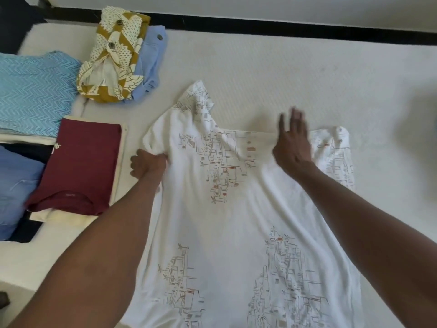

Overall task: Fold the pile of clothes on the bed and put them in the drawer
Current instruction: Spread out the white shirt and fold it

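White cotton with a thin line print, the short-sleeved shirt (236, 197) lies spread flat in the middle of the pale bed (283, 74), not yet folded. Several pieces already look folded at the left: a maroon folded top (80, 166), a turquoise zigzag-knit garment (33, 91), and a mustard-and-cream patterned shirt (113, 55) lying on a light blue garment (151, 60). No drawer is in view, so putting away seems wholly left. The left hand (147, 163) pinches the shirt's left sleeve edge, fingers curled into the cloth. The right hand (293, 143) has straight, slightly spread fingers near the collar; contact cannot be told.
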{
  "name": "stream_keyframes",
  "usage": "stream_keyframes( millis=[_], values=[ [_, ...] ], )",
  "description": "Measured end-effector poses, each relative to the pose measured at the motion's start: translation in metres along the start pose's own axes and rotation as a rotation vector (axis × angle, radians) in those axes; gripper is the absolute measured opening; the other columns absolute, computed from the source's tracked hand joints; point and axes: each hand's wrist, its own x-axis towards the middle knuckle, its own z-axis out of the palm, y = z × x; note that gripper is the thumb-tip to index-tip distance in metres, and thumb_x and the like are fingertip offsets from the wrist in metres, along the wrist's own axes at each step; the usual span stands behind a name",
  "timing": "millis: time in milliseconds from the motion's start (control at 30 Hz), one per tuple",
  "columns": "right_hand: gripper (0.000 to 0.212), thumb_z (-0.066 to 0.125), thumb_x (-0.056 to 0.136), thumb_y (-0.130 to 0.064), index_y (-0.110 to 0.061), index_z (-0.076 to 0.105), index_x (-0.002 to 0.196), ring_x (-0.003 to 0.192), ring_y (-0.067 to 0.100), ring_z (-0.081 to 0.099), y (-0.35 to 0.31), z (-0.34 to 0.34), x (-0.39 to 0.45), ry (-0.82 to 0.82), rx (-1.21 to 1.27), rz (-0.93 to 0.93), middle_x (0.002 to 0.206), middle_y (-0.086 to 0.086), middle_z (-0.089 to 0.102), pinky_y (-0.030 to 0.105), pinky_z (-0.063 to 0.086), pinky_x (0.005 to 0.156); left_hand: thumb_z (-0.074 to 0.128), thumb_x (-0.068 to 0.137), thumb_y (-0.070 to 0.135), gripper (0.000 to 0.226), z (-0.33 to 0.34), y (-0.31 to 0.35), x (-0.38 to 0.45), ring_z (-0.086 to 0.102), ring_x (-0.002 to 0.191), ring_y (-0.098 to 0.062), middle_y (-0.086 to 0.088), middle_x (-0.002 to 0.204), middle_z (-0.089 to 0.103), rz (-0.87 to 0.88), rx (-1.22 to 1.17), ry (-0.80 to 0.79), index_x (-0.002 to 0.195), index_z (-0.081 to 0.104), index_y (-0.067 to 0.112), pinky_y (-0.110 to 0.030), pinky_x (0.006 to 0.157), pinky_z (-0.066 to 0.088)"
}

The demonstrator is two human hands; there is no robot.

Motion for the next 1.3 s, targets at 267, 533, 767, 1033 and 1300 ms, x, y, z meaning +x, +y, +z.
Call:
stream_keyframes(
  millis=[267, 533, 767, 1033, 1300],
  values=[
    [0.058, 0.037, 0.102, -0.019, -0.024, 0.019, 0.157, 0.152, 0.028, -0.005, -0.07, 0.033, -0.023, -0.247, -0.06, -0.254, 0.166, 0.004, 0.001, 0.048, 0.003, 0.123, 0.054, 0.088, -0.001, 0.032, -0.052, -0.058, 0.038, 0.063, 0.106, -0.034, -0.018, 0.114, 0.069, 0.108, -0.166, 0.139, 0.114, 0.071, 0.006, -0.038, 0.086, 0.051],
    [0.064, 0.031, 0.101, -0.016, -0.015, 0.004, 0.159, 0.151, 0.036, -0.01, -0.1, 0.033, -0.028, -0.303, -0.192, -0.145, 0.165, 0.008, -0.007, 0.053, 0.009, 0.121, 0.063, 0.087, 0.056, 0.048, -0.046, -0.129, -0.01, 0.057, 0.097, -0.034, -0.011, 0.105, 0.058, 0.447, 0.082, 0.138, 0.1, 0.063, 0.01, -0.048, 0.089, 0.046],
    [0.073, 0.041, 0.095, -0.006, -0.008, 0.003, 0.158, 0.15, 0.039, -0.01, -0.125, 0.036, -0.05, -0.113, -0.273, -0.166, 0.163, 0.02, -0.011, 0.051, 0.0, 0.122, 0.056, 0.083, 0.062, 0.048, -0.056, -0.212, -0.034, 0.058, 0.092, -0.022, 0.003, 0.095, 0.059, 0.763, 0.051, -0.119, 0.09, 0.064, 0.016, -0.039, 0.079, 0.047],
    [0.07, 0.048, 0.09, -0.008, -0.023, 0.028, 0.155, 0.149, 0.033, 0.011, -0.195, 0.088, -0.13, -0.26, -0.079, -0.567, 0.162, 0.013, 0.016, 0.045, 0.013, 0.121, 0.054, 0.086, 0.009, 0.033, -0.066, -0.226, -0.043, 0.058, 0.106, -0.042, -0.019, 0.118, 0.059, -0.137, -0.222, 0.151, 0.119, 0.05, 0.007, -0.046, 0.087, 0.045],
    [0.06, 0.028, 0.103, -0.041, -0.02, 0.015, 0.158, 0.153, 0.026, -0.004, -0.203, 0.103, -0.186, -0.36, -0.052, -0.71, 0.166, 0.006, -0.002, 0.043, 0.006, 0.124, 0.044, 0.098, 0.027, 0.055, -0.028, -0.255, -0.071, 0.029, 0.144, -0.037, -0.021, 0.155, 0.033, 0.916, 0.329, 0.089, 0.15, 0.038, 0.01, -0.052, 0.115, 0.026]
  ],
)
